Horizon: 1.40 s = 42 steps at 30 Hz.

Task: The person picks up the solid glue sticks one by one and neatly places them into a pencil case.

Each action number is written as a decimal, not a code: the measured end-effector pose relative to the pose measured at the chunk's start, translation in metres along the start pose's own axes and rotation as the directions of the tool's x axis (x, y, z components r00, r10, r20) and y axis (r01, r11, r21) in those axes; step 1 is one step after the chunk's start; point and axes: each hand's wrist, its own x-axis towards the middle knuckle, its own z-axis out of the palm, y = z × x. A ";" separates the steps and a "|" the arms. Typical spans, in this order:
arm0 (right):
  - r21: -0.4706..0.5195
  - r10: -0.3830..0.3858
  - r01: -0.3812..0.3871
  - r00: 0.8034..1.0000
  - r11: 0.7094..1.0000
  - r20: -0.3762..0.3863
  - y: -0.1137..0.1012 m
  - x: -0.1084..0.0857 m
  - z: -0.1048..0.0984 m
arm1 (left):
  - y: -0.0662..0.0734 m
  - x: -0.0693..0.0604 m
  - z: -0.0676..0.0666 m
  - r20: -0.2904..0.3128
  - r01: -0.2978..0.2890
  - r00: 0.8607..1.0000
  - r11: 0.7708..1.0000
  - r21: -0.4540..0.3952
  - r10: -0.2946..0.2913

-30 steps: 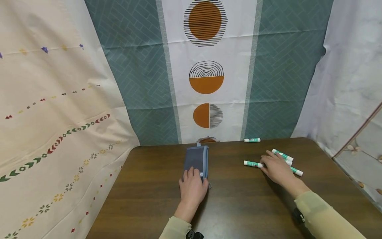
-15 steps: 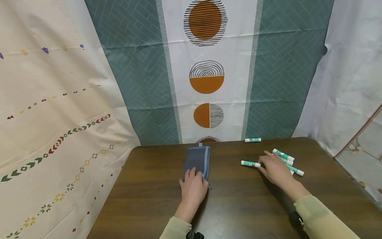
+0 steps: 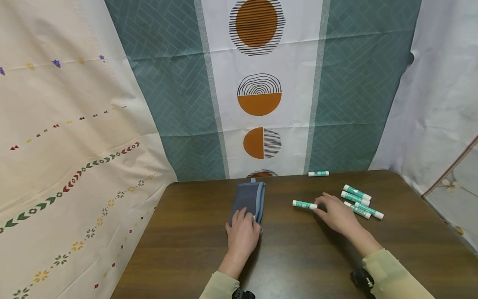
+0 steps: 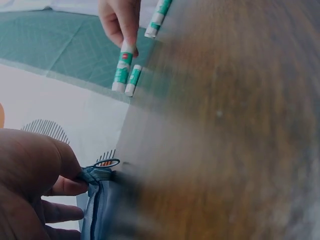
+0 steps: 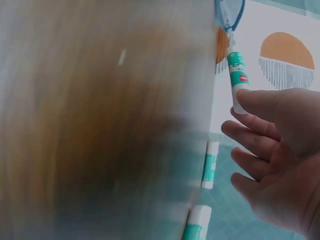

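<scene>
My left hand (image 3: 242, 233) holds the near end of a blue-grey zippered pouch (image 3: 246, 196) lying on the table. In the left wrist view, thumb and forefinger pinch the corner of the pouch (image 4: 96, 207) beside its zip pull (image 4: 104, 163). To the right, my right hand (image 3: 337, 214) pinches a green-and-white glue stick (image 3: 304, 204) by its right end. The right wrist view has the glue stick (image 5: 237, 70) between thumb and forefinger, its free end pointing towards the pouch, while the other fingers stay loosely bent. Whether the pouch's zip is undone cannot be made out.
Several more glue sticks (image 3: 357, 192) lie in a loose group right of my right hand. A single glue stick (image 3: 318, 173) lies at the back edge of the brown table (image 3: 291, 257). Patterned cloths (image 3: 186, 104) hang behind and at both sides.
My right hand has moved left with the glue stick, away from the group, which now shows more fully. My left hand stays on the pouch, whose far end has shifted slightly right.
</scene>
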 end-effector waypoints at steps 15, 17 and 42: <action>0.209 0.030 -0.048 0.996 0.977 0.087 -0.021 0.008 0.017 | 0.001 0.002 0.003 0.012 0.062 0.998 0.995 -0.074 -0.061; 0.226 0.041 -0.064 0.994 0.972 0.103 -0.024 0.009 0.019 | 0.001 0.002 0.003 0.005 0.065 0.998 0.994 -0.091 -0.065; 0.323 -0.019 -0.031 0.988 0.946 0.150 -0.056 0.025 0.046 | 0.001 0.002 0.010 -0.056 0.057 0.996 0.980 -0.191 -0.069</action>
